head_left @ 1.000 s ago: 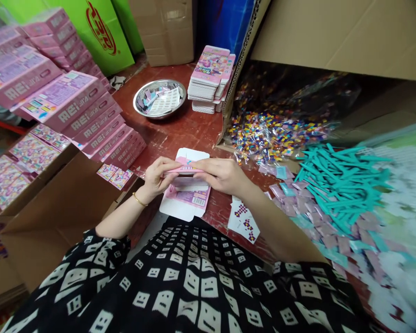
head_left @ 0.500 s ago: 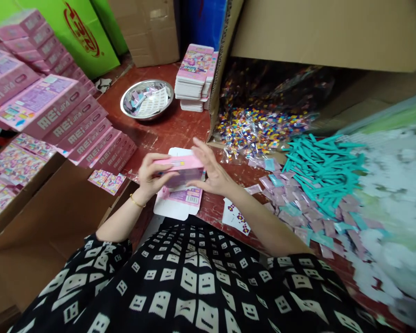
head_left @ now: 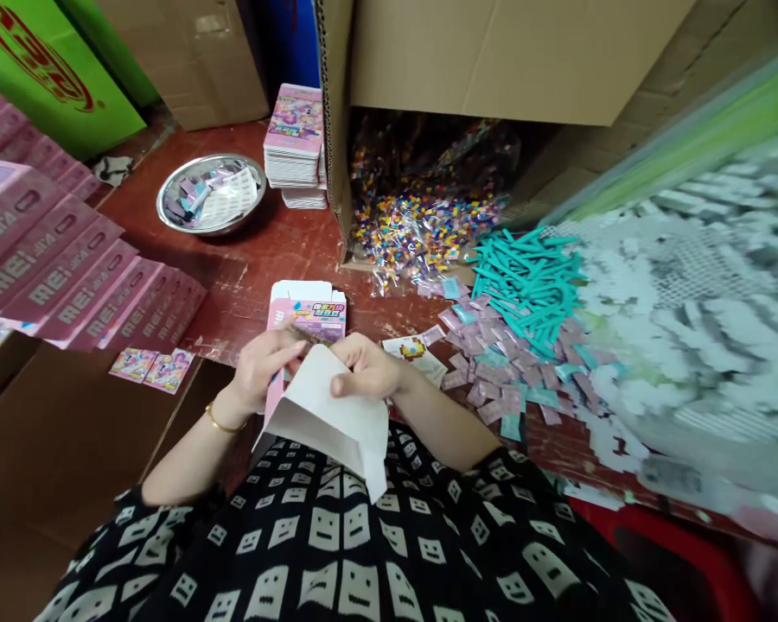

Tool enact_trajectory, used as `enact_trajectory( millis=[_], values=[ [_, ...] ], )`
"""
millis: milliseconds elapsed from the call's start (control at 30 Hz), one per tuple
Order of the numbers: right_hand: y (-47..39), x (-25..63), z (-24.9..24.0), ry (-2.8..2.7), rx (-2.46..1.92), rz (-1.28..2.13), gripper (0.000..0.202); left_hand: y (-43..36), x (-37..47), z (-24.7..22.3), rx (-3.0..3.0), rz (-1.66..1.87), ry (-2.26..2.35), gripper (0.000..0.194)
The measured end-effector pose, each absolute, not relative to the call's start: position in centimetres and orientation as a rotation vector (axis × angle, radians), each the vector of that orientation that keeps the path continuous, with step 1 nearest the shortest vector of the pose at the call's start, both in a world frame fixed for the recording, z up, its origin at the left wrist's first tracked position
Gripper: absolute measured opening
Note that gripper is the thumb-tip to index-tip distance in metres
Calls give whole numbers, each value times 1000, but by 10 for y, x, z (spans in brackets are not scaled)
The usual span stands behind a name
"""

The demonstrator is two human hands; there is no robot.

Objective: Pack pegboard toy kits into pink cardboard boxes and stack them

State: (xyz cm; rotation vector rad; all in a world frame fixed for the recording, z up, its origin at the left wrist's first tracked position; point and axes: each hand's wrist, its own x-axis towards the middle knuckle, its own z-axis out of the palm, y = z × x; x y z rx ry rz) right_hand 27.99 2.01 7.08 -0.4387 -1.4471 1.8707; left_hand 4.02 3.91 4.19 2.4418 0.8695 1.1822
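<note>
Both hands grip a small box carton whose white inner flaps (head_left: pixel 337 406) open toward my body. My left hand (head_left: pixel 263 371) curls round its left far edge, fingers bent. My right hand (head_left: pixel 366 367) holds the right far edge, with the thumb lying on the white card. Just beyond the hands, a pink and purple flat carton (head_left: pixel 308 313) lies on the red table (head_left: pixel 233 285). Right of my right hand is a printed paper sheet (head_left: pixel 418 352) with a yellow pattern.
Pink boxes (head_left: pixel 97 294) are stacked at left. A metal bowl (head_left: pixel 168 212) of sachets and a card stack (head_left: pixel 295 147) stand behind. Rightward lie sachets (head_left: pixel 493 371), teal sticks (head_left: pixel 525 285), bagged colored beads (head_left: pixel 421 233) and white pieces (head_left: pixel 687 285).
The view has shifted to the right. The closed-looking pink box between my hands is gone from sight; an open carton with white flaps is now held, and my right hand's spread fingers have closed.
</note>
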Motion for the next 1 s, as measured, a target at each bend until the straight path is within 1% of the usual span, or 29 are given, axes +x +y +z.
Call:
enact_trajectory(
  millis=[33, 100, 133, 200, 233, 300, 367, 433, 500, 600, 633, 700, 767, 800, 867, 933, 1000],
  values=[
    [26, 288, 66, -1495, -517, 1816, 59, 38, 45, 44, 2498, 1180, 755, 33],
    [38, 319, 43, -1499, -923, 1500, 55, 38, 50, 47, 2597, 1171, 706, 34],
    [41, 340, 26, -1439, -1185, 1284, 52, 37, 50, 48, 2617, 1186, 768, 37],
    [41, 386, -11, -1275, -1746, 844, 45, 36, 47, 45, 2610, 1211, 925, 51],
    [38, 406, -29, -1195, -1949, 698, 45, 35, 46, 43, 2586, 1224, 984, 57],
    [30, 436, -58, -1063, -2117, 598, 47, 34, 43, 36, 2509, 1253, 1061, 61],
    [23, 448, -72, -983, -2100, 645, 45, 33, 44, 31, 2421, 1297, 1131, 60],
    [21, 445, -65, -941, -2026, 676, 38, 32, 46, 30, 2347, 1316, 1205, 61],
    [20, 429, -37, -902, -1850, 557, 31, 32, 50, 34, 2297, 1296, 1251, 60],
    [16, 382, 28, -933, -1391, 271, 19, 29, 57, 45, 2236, 1259, 1269, 55],
    [14, 362, 51, -1033, -1285, 243, 13, 29, 59, 49, 2203, 1252, 1275, 53],
    [12, 326, 86, -1387, -1112, 338, 5, 30, 60, 56, 2105, 1206, 1301, 52],
    [15, 304, 100, -1687, -961, 461, 7, 34, 56, 59, 1980, 1092, 1357, 53],
    [19, 301, 98, -1738, -934, 480, 9, 38, 53, 58, 1922, 1010, 1395, 55],
    [31, 312, 76, -1641, -1011, 434, 12, 48, 43, 49, 1843, 812, 1514, 64],
    [48, 340, 41, -1421, -1202, 410, 17, 59, 34, 33, 1840, 599, 1663, 70],
    [71, 372, 3, -1231, -1432, 494, 25, 69, 29, 18, 1936, 472, 1810, 76]
  ],
)
